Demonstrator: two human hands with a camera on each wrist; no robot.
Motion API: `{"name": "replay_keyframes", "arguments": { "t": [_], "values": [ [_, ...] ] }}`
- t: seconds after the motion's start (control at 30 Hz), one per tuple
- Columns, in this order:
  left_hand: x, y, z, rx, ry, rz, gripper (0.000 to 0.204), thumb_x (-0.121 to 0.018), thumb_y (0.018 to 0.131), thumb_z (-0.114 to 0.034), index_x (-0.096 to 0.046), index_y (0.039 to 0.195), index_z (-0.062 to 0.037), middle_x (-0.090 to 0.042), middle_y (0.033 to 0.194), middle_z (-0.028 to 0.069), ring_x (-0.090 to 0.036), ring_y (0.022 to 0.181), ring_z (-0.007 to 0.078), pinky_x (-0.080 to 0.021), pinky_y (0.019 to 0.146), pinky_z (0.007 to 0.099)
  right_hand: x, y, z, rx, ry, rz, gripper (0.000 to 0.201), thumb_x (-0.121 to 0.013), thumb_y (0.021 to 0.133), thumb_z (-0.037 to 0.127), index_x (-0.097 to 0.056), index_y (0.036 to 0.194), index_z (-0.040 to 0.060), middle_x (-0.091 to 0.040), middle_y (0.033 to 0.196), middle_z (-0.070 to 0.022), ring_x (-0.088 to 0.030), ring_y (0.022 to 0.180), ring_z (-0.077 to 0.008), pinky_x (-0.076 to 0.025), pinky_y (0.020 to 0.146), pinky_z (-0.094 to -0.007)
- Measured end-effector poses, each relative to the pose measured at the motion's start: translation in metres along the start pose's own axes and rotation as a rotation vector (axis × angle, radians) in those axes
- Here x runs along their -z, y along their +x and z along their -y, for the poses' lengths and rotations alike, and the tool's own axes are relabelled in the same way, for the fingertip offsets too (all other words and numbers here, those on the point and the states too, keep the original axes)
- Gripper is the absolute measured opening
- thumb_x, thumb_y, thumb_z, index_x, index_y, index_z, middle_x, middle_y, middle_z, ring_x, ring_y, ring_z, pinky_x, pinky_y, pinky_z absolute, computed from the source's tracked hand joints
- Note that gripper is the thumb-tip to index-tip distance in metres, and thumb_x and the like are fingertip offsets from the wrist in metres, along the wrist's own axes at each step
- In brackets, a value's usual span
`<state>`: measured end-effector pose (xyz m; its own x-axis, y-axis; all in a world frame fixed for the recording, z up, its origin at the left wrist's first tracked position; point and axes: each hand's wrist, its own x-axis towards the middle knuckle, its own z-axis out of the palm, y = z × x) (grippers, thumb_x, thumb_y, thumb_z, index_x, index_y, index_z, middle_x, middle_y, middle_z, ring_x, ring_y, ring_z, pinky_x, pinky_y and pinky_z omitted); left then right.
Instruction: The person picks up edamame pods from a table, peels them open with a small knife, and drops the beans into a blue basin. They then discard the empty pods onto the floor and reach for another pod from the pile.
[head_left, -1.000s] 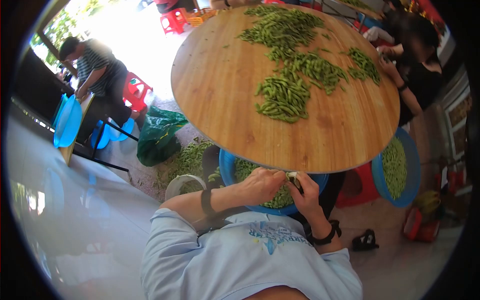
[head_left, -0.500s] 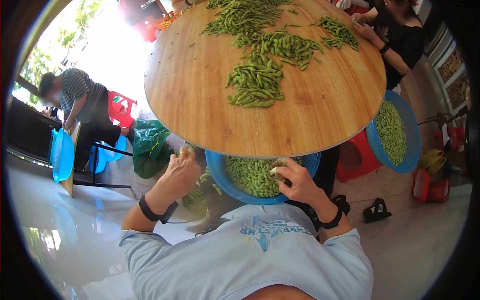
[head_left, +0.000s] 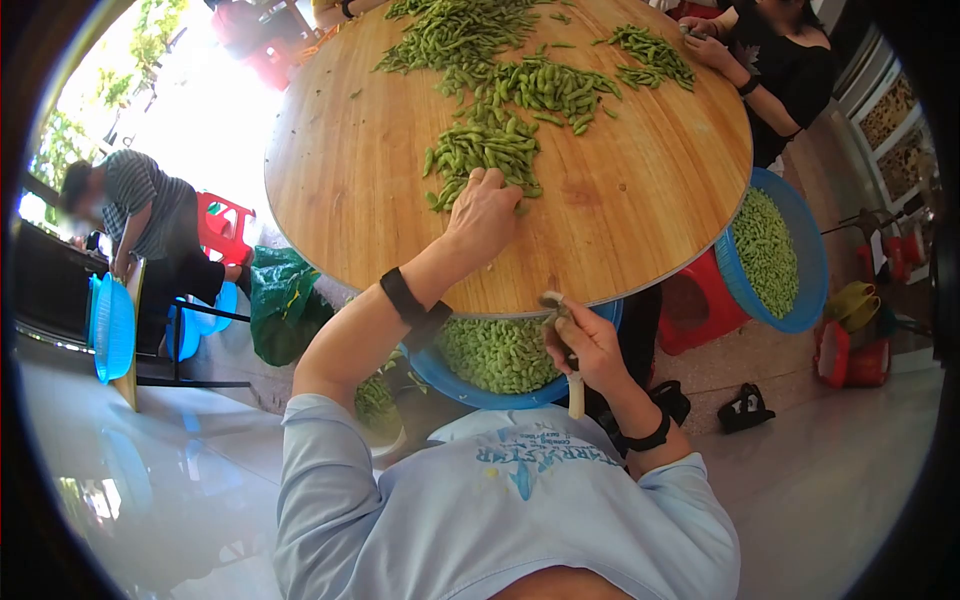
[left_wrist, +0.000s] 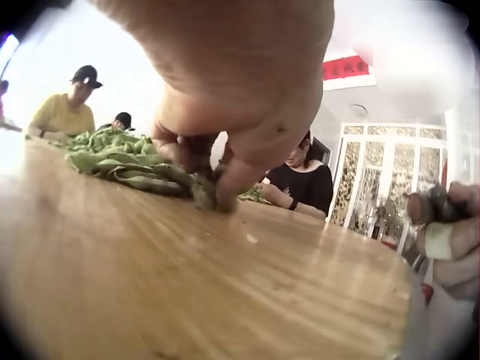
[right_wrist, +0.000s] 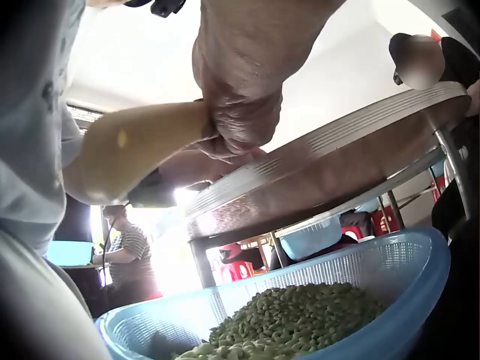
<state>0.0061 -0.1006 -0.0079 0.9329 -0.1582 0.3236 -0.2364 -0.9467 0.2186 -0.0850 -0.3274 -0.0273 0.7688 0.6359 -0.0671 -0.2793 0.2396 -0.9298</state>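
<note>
On the wooden table [head_left: 640, 230], my left hand [head_left: 485, 222] reaches to the near edge of a pile of green pods [head_left: 485, 150]. In the left wrist view that hand [left_wrist: 232, 112] points fingers down and pinches a pod [left_wrist: 201, 191] at the tabletop. By the table's near edge my right hand [head_left: 590, 345] grips a thing with a pale handle [head_left: 577, 395] sticking out below; its other end is unclear. The right wrist view shows the handle [right_wrist: 135, 146] beneath the hand [right_wrist: 244, 112]. A pale band [left_wrist: 439, 240] wraps one right finger.
A blue basket [head_left: 440, 375] of shelled beans [head_left: 500, 352] sits below the table edge. Another blue basket [head_left: 815, 270] stands at right by a red stool [head_left: 705, 305]. A green bag [head_left: 280, 300] lies at left. Other people sit around.
My left hand has moved from beside the basket up onto the table and taken hold of a pod. My right hand stays near the table edge, with the pale handle now visible below it.
</note>
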Motion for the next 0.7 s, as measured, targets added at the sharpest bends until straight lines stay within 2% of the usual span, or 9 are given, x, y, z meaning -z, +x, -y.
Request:
{"name": "replay_keyframes", "arguments": {
  "t": [0.03,0.13,0.2,0.23,0.3,0.37,0.43,0.6,0.7],
  "values": [
    [0.001,-0.001,0.000,-0.007,0.004,0.004,0.021,-0.063,0.070,-0.005,-0.063,0.091,-0.0047,-0.054,0.095,0.0138,-0.050,0.094,0.0331,-0.047,0.077,0.0407,0.001,0.002,0.000,0.006,0.007,-0.004,0.035,-0.042,0.098,0.014,-0.043,0.130,-0.0016,-0.052,0.074,-0.0040,-0.044,0.051,-0.0072,-0.035,0.045,-0.0193],
    [0.011,-0.014,-0.006,-0.150,-0.033,-0.155,0.023,-0.065,0.072,-0.005,-0.063,0.095,-0.0042,-0.058,0.093,0.0113,-0.055,0.089,0.0270,-0.047,0.073,0.0372,0.000,0.011,0.000,0.016,0.328,-0.092,0.035,-0.043,0.099,0.017,-0.043,0.130,0.0013,-0.050,0.072,-0.0067,-0.044,0.052,-0.0080,-0.037,0.042,-0.0201],
    [0.024,-0.027,-0.020,0.216,-0.750,0.104,0.019,-0.067,0.078,-0.007,-0.063,0.096,-0.0019,-0.064,0.084,0.0073,-0.060,0.079,0.0169,-0.047,0.065,0.0299,0.000,0.018,0.001,0.052,0.352,-0.105,0.035,-0.043,0.099,0.017,-0.043,0.131,0.0016,-0.051,0.074,-0.0070,-0.044,0.053,-0.0082,-0.037,0.042,-0.0201],
    [0.030,-0.035,-0.029,0.214,-0.755,0.113,0.019,-0.067,0.078,-0.007,-0.063,0.096,-0.0019,-0.064,0.084,0.0073,-0.060,0.079,0.0169,-0.047,0.065,0.0299,-0.001,0.019,0.000,0.078,0.370,-0.112,0.035,-0.043,0.099,0.017,-0.043,0.131,0.0018,-0.051,0.075,-0.0073,-0.045,0.054,-0.0084,-0.037,0.042,-0.0201],
    [0.040,-0.049,-0.043,0.418,-1.336,0.273,0.016,-0.066,0.083,-0.008,-0.062,0.097,0.0003,-0.065,0.075,0.0035,-0.059,0.068,0.0089,-0.043,0.058,0.0227,-0.007,0.020,0.004,0.063,0.399,-0.108,0.036,-0.043,0.099,0.017,-0.042,0.131,0.0020,-0.052,0.078,-0.0077,-0.045,0.055,-0.0086,-0.037,0.042,-0.0200],
    [0.042,-0.060,-0.050,0.455,-1.384,0.310,0.015,-0.065,0.085,-0.006,-0.062,0.097,0.0010,-0.064,0.075,0.0031,-0.059,0.066,0.0080,-0.042,0.057,0.0211,-0.009,0.021,0.007,0.050,0.429,-0.095,0.036,-0.042,0.099,0.017,-0.042,0.132,0.0022,-0.053,0.080,-0.0082,-0.045,0.055,-0.0087,-0.037,0.042,-0.0198],
    [0.042,-0.066,-0.048,0.501,-1.432,0.348,0.014,-0.063,0.086,-0.005,-0.062,0.098,0.0017,-0.064,0.074,0.0026,-0.058,0.065,0.0071,-0.041,0.055,0.0196,-0.009,0.020,0.006,0.056,0.472,0.030,0.035,-0.042,0.099,0.016,-0.042,0.132,0.0024,-0.053,0.083,-0.0091,-0.044,0.055,-0.0088,-0.037,0.042,-0.0194],
    [0.039,-0.074,-0.044,0.593,-1.515,0.364,0.013,-0.062,0.087,-0.003,-0.063,0.099,0.0006,-0.064,0.079,0.0023,-0.060,0.066,0.0079,-0.048,0.060,0.0202,-0.011,0.021,0.005,0.011,0.498,0.082,0.035,-0.041,0.099,0.015,-0.041,0.131,0.0015,-0.053,0.083,-0.0094,-0.044,0.055,-0.0086,-0.037,0.042,-0.0191],
    [0.038,-0.077,-0.041,0.563,-1.517,0.345,0.013,-0.062,0.087,-0.003,-0.064,0.099,0.0001,-0.064,0.082,0.0023,-0.060,0.068,0.0075,-0.051,0.064,0.0206,-0.013,0.022,0.005,-0.001,0.465,0.075,0.033,-0.042,0.099,0.014,-0.043,0.129,0.0008,-0.053,0.082,-0.0089,-0.044,0.054,-0.0083,-0.036,0.042,-0.0188]
  ]
}}
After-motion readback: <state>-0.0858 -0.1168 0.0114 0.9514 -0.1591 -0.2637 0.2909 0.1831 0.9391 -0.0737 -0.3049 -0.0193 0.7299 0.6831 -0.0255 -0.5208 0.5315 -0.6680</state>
